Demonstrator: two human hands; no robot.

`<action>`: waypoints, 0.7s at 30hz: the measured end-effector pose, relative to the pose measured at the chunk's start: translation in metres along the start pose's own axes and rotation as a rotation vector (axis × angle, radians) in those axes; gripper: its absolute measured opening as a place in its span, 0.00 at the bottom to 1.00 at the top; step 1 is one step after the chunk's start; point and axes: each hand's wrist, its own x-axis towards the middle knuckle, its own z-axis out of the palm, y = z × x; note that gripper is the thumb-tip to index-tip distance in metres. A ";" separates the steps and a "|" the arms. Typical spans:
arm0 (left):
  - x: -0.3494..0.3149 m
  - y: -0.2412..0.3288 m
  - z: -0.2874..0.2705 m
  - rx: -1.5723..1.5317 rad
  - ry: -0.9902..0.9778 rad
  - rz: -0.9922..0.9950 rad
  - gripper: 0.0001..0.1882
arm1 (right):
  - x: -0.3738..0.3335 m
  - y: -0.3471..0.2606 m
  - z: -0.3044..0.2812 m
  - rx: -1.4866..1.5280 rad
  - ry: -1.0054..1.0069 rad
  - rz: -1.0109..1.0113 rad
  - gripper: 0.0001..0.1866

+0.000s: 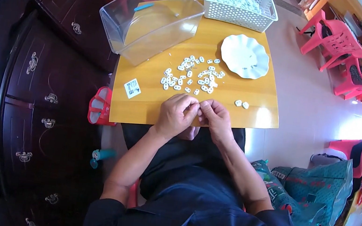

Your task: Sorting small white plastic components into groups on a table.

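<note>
Close together at the near edge of the yellow wooden table (pixel 143 112), my left hand (pixel 178 113) and my right hand (pixel 216 119) meet at the fingertips. Both are closed in a pinch, and what they hold is too small and covered to make out. Just beyond them lies a loose scatter of small white oval pieces (pixel 190 74), each with dark holes or dots. To the right of my right hand, two more white pieces (pixel 242 104) lie apart from the others. A printed white square label (pixel 132 88) lies flat left of my left hand.
Behind the pieces stand a clear plastic bin (pixel 155 38) with a blue tool (pixel 144 7) seen through it, a white scalloped plate (pixel 245 56) and a white perforated basket (pixel 239 17) of small white pieces. Dark cabinets (pixel 33 89) flank the left; green bags (pixel 317 182) sit right.
</note>
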 end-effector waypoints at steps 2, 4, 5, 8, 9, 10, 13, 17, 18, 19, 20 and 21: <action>-0.001 -0.003 -0.002 0.045 0.052 0.009 0.04 | 0.006 0.001 0.004 -0.125 -0.006 -0.097 0.10; -0.003 -0.005 -0.005 -0.015 0.062 -0.068 0.04 | 0.011 -0.001 0.008 -0.250 -0.017 -0.195 0.10; -0.005 -0.007 -0.006 -0.076 0.059 -0.140 0.04 | 0.014 -0.003 0.010 -0.281 -0.006 -0.210 0.10; -0.009 -0.013 -0.011 -0.201 0.059 -0.317 0.06 | 0.026 -0.015 0.012 -0.499 0.033 -0.333 0.08; -0.011 -0.014 -0.012 -0.201 0.070 -0.321 0.06 | 0.033 -0.020 0.011 -0.677 0.070 -0.444 0.08; -0.012 -0.015 -0.013 -0.225 0.059 -0.338 0.06 | 0.041 -0.024 0.009 -0.830 0.133 -0.528 0.06; -0.021 -0.019 -0.014 -0.250 0.039 -0.364 0.05 | 0.071 -0.036 -0.002 -1.086 0.130 -0.721 0.04; -0.028 -0.020 -0.022 -0.246 0.053 -0.378 0.04 | 0.097 -0.036 -0.011 -1.284 0.133 -0.709 0.04; -0.030 -0.021 -0.025 -0.246 0.055 -0.379 0.04 | 0.101 -0.035 -0.013 -1.312 0.140 -0.705 0.05; -0.033 -0.022 -0.028 -0.220 0.078 -0.372 0.04 | 0.103 -0.034 -0.013 -1.338 0.142 -0.702 0.05; -0.035 -0.024 -0.032 -0.194 0.101 -0.365 0.04 | 0.103 -0.034 -0.014 -1.338 0.136 -0.702 0.05; -0.037 -0.028 -0.033 -0.192 0.121 -0.357 0.04 | 0.104 -0.034 -0.015 -1.340 0.153 -0.692 0.06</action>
